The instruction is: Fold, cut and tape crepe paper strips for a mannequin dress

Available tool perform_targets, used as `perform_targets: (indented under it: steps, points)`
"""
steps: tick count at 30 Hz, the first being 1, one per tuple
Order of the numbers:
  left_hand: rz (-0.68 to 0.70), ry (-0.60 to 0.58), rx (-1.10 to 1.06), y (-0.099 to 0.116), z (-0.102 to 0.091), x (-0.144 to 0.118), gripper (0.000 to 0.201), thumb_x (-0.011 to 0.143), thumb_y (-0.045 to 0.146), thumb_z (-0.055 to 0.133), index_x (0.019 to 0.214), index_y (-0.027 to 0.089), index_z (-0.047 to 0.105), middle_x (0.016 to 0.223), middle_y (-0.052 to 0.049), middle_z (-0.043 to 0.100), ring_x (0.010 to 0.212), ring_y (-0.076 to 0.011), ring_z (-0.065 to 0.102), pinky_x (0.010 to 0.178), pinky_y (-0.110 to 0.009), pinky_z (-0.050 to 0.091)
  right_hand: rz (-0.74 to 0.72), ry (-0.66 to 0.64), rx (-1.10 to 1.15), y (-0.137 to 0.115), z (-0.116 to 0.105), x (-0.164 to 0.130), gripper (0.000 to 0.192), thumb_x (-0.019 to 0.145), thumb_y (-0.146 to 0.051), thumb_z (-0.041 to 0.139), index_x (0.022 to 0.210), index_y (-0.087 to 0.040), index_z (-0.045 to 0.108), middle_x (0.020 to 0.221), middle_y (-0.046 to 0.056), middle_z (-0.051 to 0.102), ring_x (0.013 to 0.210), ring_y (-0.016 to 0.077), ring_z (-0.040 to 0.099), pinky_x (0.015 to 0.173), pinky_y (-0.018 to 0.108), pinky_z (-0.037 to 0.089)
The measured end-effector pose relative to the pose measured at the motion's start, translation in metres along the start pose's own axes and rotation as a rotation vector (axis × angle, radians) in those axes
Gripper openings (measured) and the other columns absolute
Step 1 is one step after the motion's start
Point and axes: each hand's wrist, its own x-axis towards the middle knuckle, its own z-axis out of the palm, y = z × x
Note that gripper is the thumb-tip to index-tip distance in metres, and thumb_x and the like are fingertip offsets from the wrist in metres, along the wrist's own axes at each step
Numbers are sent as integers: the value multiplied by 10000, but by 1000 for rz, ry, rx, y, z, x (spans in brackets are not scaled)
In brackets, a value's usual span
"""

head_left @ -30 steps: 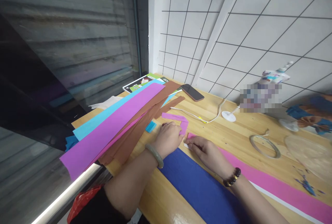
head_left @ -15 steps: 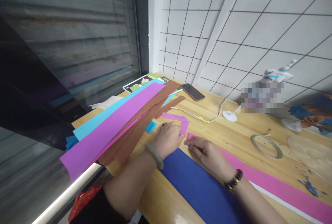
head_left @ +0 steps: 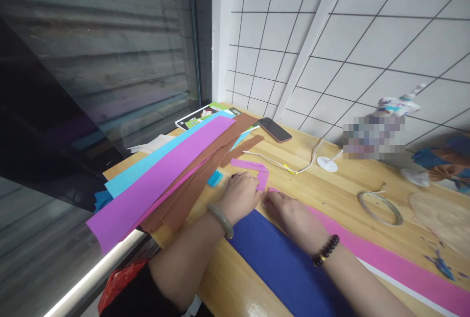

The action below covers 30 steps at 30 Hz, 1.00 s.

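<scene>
My left hand (head_left: 242, 193), a greenish bangle at its wrist, is closed over the far end of a dark blue paper strip (head_left: 271, 253). Its fingertips are hidden, so what they hold does not show. A narrow folded purple paper strip (head_left: 262, 175) bends out beside its knuckles. Just to the right, my right hand (head_left: 293, 216) has thumb and fingers pinched at the far end of a long pink paper strip (head_left: 396, 258), which runs under the wrist toward the lower right. A small pleated light blue piece (head_left: 215, 178) lies left of my left hand.
Purple (head_left: 165, 175), light blue and brown paper strips lie piled on the left. Behind are a phone (head_left: 275, 130) and a white cord (head_left: 270, 162). A tape roll (head_left: 381, 208), a white-based stand (head_left: 326, 164) and blue scraps (head_left: 444, 265) occupy the right side.
My right hand has turned slightly, its fingers now closed over the pink strip's end, which showed more before. My left hand stays in place. The view has shifted slightly.
</scene>
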Motion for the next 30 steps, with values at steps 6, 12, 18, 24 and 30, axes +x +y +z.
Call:
perform_targets:
  steps: [6, 12, 18, 24, 30]
  points:
    - [-4, 5, -13, -1, 3, 0, 204, 826, 257, 496, 902, 145, 648, 901, -96, 626, 921, -211, 572, 845, -327, 429, -41, -89, -203, -8, -5, 3, 218, 841, -16, 340, 888, -155, 501, 816, 82, 633, 636, 145, 612, 562, 244, 398]
    - [-6, 7, -15, -1, 3, -1, 214, 838, 260, 482, 923, 149, 645, 921, -100, 625, 951, -217, 566, 866, -334, 424, -30, -118, -377, -16, -5, 6, 210, 824, 2, 363, 877, -153, 494, 771, 89, 622, 593, 177, 618, 493, 264, 374]
    - [-15, 3, -15, 0, 2, -1, 200, 833, 278, 489, 855, 154, 644, 885, -95, 625, 905, -215, 578, 845, -334, 432, -33, -115, -437, -15, -1, 5, 214, 820, -1, 362, 879, -155, 498, 783, 96, 621, 571, 168, 610, 469, 262, 361]
    - [-6, 1, -11, -1, 1, -1, 184, 823, 267, 501, 833, 150, 644, 874, -97, 628, 897, -216, 581, 837, -333, 433, -68, -107, -371, -8, 0, 1, 201, 846, -11, 353, 866, -164, 482, 804, 77, 628, 602, 136, 610, 531, 236, 401]
    - [-3, 8, -29, -1, 1, -1, 182, 823, 264, 511, 867, 143, 639, 877, -96, 630, 908, -209, 579, 838, -317, 432, -74, -82, -287, 1, 2, -1, 129, 916, -119, 334, 945, -159, 453, 841, 62, 631, 679, 123, 620, 624, 220, 432]
